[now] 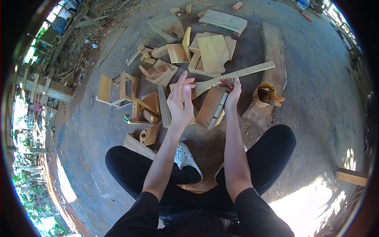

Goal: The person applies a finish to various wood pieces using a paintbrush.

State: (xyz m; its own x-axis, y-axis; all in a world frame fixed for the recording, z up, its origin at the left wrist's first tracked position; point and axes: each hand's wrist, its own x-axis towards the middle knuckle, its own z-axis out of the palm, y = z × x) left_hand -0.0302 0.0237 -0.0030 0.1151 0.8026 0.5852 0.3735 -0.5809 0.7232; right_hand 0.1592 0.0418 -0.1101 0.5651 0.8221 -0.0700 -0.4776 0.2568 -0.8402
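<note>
My left hand (181, 104) is raised over the wooden pieces, fingers stretched upward and nothing visible in it. My right hand (233, 94) is closed on the upper end of a brown wooden box (209, 106), which tilts and has pale strips along its right edge. Behind both hands, a long wooden neck (246, 71) with lines across it, like that of a small guitar, slants up to the right. It passes right by my right fingertips, and its lower left end is partly hidden by my left hand.
A small slatted wooden chair-like frame (104, 90) stands left. Cut boards (213, 53) lie stacked ahead, with a long plank (273, 51) to the right. On that side is a stained pot (263, 94) with brushes. A holed wooden block (149, 135) sits near my left knee.
</note>
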